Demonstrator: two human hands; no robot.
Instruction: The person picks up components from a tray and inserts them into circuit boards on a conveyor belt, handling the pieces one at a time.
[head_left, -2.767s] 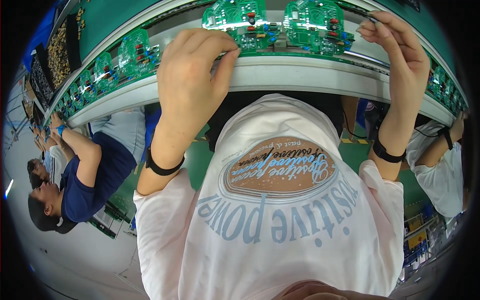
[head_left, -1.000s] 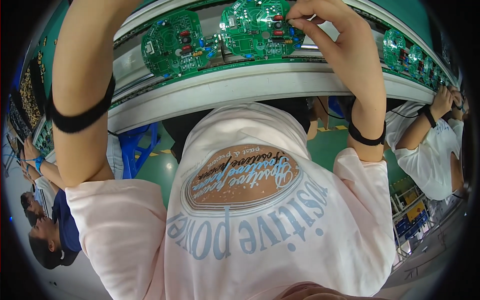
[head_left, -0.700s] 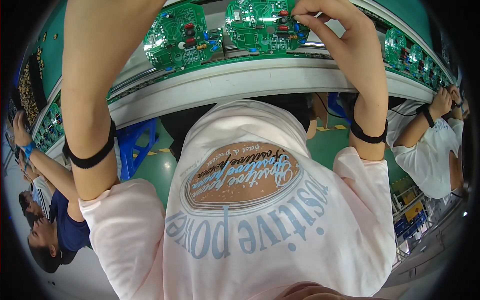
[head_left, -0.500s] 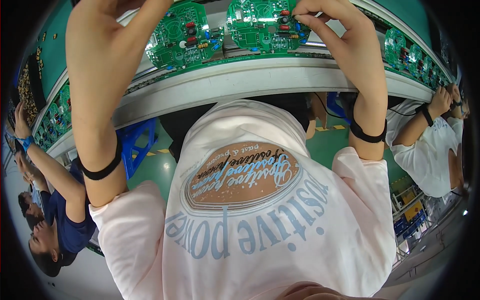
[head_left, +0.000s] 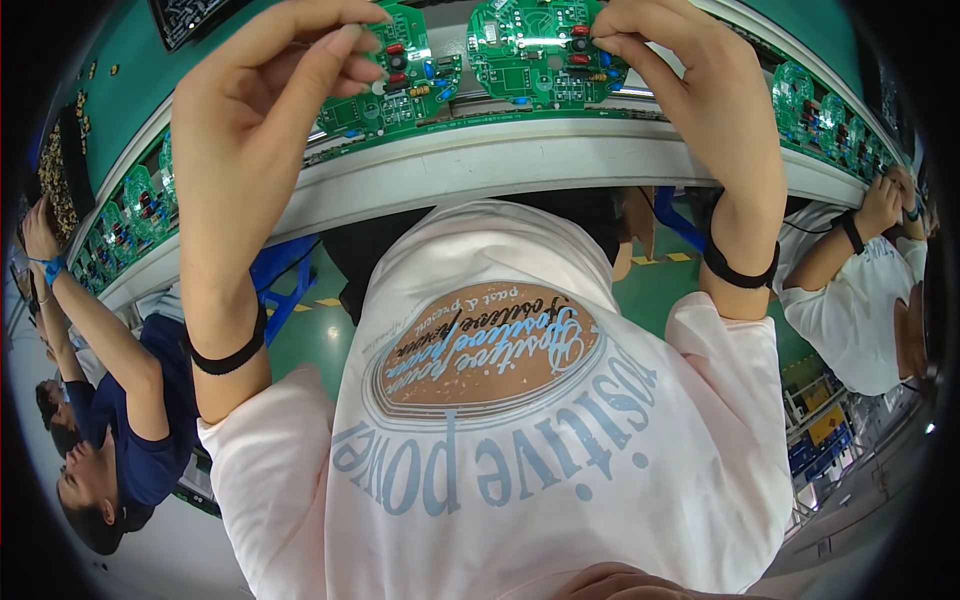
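Observation:
Two green circuit boards lie side by side on the line before me: a left board [head_left: 405,112] and a right board [head_left: 515,82]. Both carry red, blue and black components. Over the left board's left part, my left hand [head_left: 240,115] hovers open, thumb and fingers apart, with nothing visible between them. My right hand [head_left: 690,85] is closed in a pinch at the right board's right side, beside a red component [head_left: 580,30]. Whatever sits between those fingertips is hidden.
A pale rail [head_left: 480,155] runs along the line's near edge. More populated boards [head_left: 800,105] continue right and others [head_left: 130,215] left. A black tray [head_left: 190,20] sits at the upper left. Co-workers work on both sides, one in a dark blue sleeve [head_left: 135,360].
My left hand has shifted right and lower, its fingers now spread over the left board. Both boards appear slightly further right. My right hand stays pinched at the right board.

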